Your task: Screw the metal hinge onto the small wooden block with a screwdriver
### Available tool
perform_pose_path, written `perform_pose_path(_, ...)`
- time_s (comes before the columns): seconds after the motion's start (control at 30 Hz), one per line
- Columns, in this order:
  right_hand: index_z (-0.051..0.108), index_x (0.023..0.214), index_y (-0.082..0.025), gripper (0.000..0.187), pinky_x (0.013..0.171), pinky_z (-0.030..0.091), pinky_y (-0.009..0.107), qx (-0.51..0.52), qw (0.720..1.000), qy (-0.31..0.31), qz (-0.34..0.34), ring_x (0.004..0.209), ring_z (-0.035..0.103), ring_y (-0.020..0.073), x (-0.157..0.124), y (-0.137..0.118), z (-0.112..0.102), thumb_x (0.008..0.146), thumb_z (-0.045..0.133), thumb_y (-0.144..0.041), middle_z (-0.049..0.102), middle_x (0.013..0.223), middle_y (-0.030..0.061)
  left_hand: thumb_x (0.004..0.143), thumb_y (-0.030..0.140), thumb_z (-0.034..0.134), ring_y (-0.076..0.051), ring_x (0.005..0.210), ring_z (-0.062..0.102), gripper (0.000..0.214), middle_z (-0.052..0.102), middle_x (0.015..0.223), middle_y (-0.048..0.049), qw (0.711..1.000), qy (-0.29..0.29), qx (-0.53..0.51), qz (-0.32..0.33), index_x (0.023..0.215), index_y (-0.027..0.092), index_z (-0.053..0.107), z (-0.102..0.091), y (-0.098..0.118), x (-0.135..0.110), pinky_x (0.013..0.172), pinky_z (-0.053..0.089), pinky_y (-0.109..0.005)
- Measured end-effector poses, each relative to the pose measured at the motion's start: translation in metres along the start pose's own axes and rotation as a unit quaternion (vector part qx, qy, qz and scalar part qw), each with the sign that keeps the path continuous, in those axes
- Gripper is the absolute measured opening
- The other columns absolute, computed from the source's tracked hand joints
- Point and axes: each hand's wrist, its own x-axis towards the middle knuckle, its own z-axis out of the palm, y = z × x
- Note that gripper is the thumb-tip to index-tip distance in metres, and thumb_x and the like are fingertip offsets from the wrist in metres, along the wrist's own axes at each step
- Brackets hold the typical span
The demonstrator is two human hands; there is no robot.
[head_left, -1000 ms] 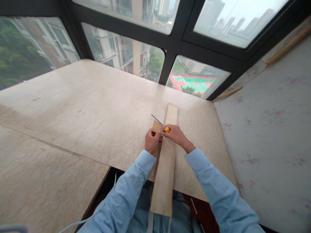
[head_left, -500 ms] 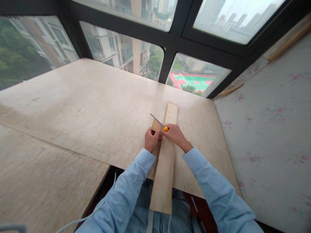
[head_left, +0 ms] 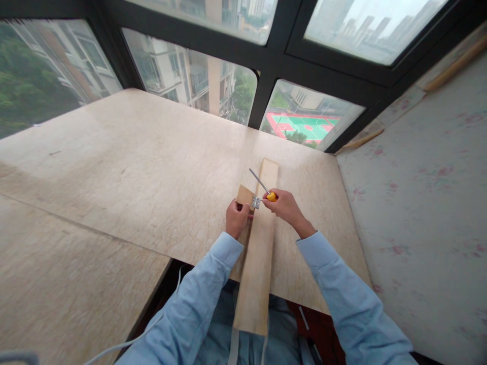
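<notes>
My left hand (head_left: 237,218) is closed on a small wooden block (head_left: 245,194), held against the left edge of a long wooden board (head_left: 255,274). A small metal hinge (head_left: 256,202) shows beside the block, over the board, near my left thumb. My right hand (head_left: 285,207) grips a screwdriver (head_left: 262,183) by its yellow handle, the shaft pointing up and to the left. Something thin, perhaps a screw, sticks out from the right fingertips toward the hinge; it is too small to name surely. The board runs from the tabletop out over its front edge.
The marble-patterned tabletop (head_left: 144,167) stretches left toward the windows. A dark window frame (head_left: 327,81) closes off the far side. On the right stands a wall with floral paper (head_left: 418,203). A white cable (head_left: 125,345) hangs at the lower left.
My right hand has drawn back to the right with the screwdriver, whose shaft has shifted right and up. The hinge has come into sight. My left hand stays almost in place.
</notes>
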Motion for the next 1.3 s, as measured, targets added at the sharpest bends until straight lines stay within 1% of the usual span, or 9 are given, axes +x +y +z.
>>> perform_pose_path(0.2,0.065,0.084,-0.015,0.017,0.036,0.040,0.019,0.125,0.985,0.030,0.114,0.043,0.051,0.0101,-0.002,0.022,-0.011,0.072,0.065,-0.026,0.056,0.058,-0.0034,0.076,0.026,0.068,-0.017,0.071,0.067,0.022,0.068,0.086,-0.0065,1.000,-0.011,-0.002,0.007,0.092,0.012,0.060,0.000,0.003,-0.002,0.050,0.059,-0.027)
perform_pose_path(0.37,0.064,0.084,-0.014,0.021,0.034,0.040,0.019,0.171,0.977,0.033,0.125,0.040,0.049,0.0098,-0.005,0.025,-0.005,0.069,0.067,-0.029,0.054,0.055,-0.0044,0.071,0.027,0.073,-0.017,0.069,0.066,0.029,0.067,0.084,-0.0062,1.000,-0.016,0.018,0.015,0.091,0.012,0.059,-0.001,0.004,-0.004,0.051,0.059,-0.028)
perform_pose_path(0.53,0.062,0.084,-0.016,0.023,0.034,0.040,0.019,0.217,0.968,0.052,0.111,0.040,0.050,0.0100,0.009,0.000,0.011,0.068,0.067,-0.031,0.054,0.058,-0.0048,0.070,0.030,0.070,-0.017,0.070,0.063,0.027,0.065,0.083,-0.0051,1.000,-0.011,-0.001,0.028,0.088,0.013,0.058,-0.001,0.002,-0.005,0.049,0.057,-0.027)
perform_pose_path(0.73,0.061,0.081,-0.017,0.016,0.038,0.041,0.019,0.212,0.975,0.057,0.034,0.043,0.052,0.0090,0.038,-0.050,0.036,0.071,0.063,-0.029,0.057,0.063,-0.0043,0.069,0.035,0.072,-0.015,0.063,0.059,0.028,0.059,0.072,-0.0007,0.999,0.009,-0.024,0.022,0.081,0.015,0.057,0.000,-0.001,-0.004,0.047,0.053,-0.026)
perform_pose_path(0.87,0.064,0.083,-0.017,0.012,0.047,0.046,0.018,0.158,0.987,0.006,-0.022,0.055,0.057,0.0102,0.054,-0.090,0.051,0.075,0.061,-0.025,0.063,0.071,-0.0015,0.068,0.035,0.070,-0.016,0.063,0.060,0.027,0.062,0.073,-0.0020,0.999,0.002,-0.035,0.021,0.083,0.016,0.057,0.001,-0.002,-0.002,0.050,0.053,-0.027)
perform_pose_path(0.97,0.066,0.082,-0.016,0.009,0.057,0.049,0.020,0.050,0.996,-0.045,-0.053,0.064,0.063,0.0130,0.067,-0.114,0.063,0.077,0.060,-0.021,0.068,0.076,0.0023,0.068,0.031,0.069,-0.018,0.066,0.062,0.023,0.065,0.073,-0.0037,0.999,0.007,-0.005,0.041,0.081,0.016,0.058,0.001,-0.002,-0.002,0.057,0.053,-0.028)
perform_pose_path(1.07,0.067,0.087,-0.016,0.011,0.062,0.051,0.024,-0.065,0.990,-0.120,-0.036,0.068,0.067,0.0168,0.084,-0.130,0.077,0.079,0.059,-0.018,0.071,0.078,0.0063,0.068,0.027,0.067,-0.021,0.072,0.065,0.016,0.070,0.076,-0.0068,0.996,0.021,0.048,0.072,0.079,0.017,0.061,-0.002,-0.001,-0.002,0.065,0.052,-0.031)
perform_pose_path(1.13,0.068,0.089,-0.015,0.013,0.064,0.053,0.026,-0.102,0.982,-0.160,-0.016,0.071,0.070,0.0195,0.094,-0.136,0.086,0.077,0.061,-0.016,0.073,0.081,0.0089,0.070,0.027,0.064,-0.023,0.076,0.066,0.013,0.072,0.081,-0.0087,0.994,0.027,0.069,0.080,0.079,0.017,0.062,-0.004,-0.002,-0.001,0.069,0.053,-0.033)
perform_pose_path(1.3,0.067,0.092,-0.013,0.017,0.067,0.055,0.031,-0.121,0.975,-0.186,0.017,0.074,0.073,0.0238,0.114,-0.138,0.110,0.075,0.065,-0.013,0.074,0.086,0.0143,0.068,0.017,0.066,-0.027,0.087,0.067,0.005,0.073,0.083,-0.0094,0.994,0.032,0.082,0.069,0.071,0.020,0.063,-0.008,-0.006,0.006,0.084,0.054,-0.041)
